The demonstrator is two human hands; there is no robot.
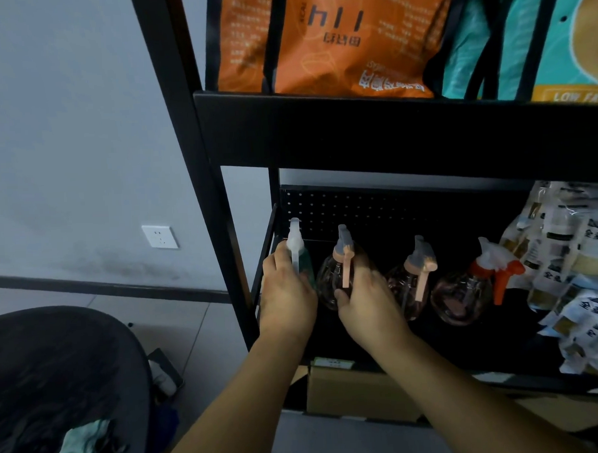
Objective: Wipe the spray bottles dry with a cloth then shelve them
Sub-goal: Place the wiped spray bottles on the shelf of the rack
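Several spray bottles stand in a row on the black shelf (pixel 433 350). My left hand (pixel 287 295) grips the leftmost one, a green bottle with a white sprayer (pixel 295 243). My right hand (pixel 369 302) holds the clear bottle with a pink and grey sprayer (pixel 343 255) beside it. Further right stand a second pink-sprayer bottle (pixel 417 276) and a clear bottle with an orange and white sprayer (pixel 465 294). A crumpled teal cloth (pixel 86 448) lies on a dark round surface (pixel 40 374) at lower left.
White food packets (pixel 574 276) fill the shelf's right end. Orange (pixel 323 37) and teal (pixel 522 35) bags sit on the shelf above. A cardboard box (pixel 359 391) stands below. The black frame post (pixel 218 212) runs left of my left hand. A wall socket (pixel 159 236) is further left.
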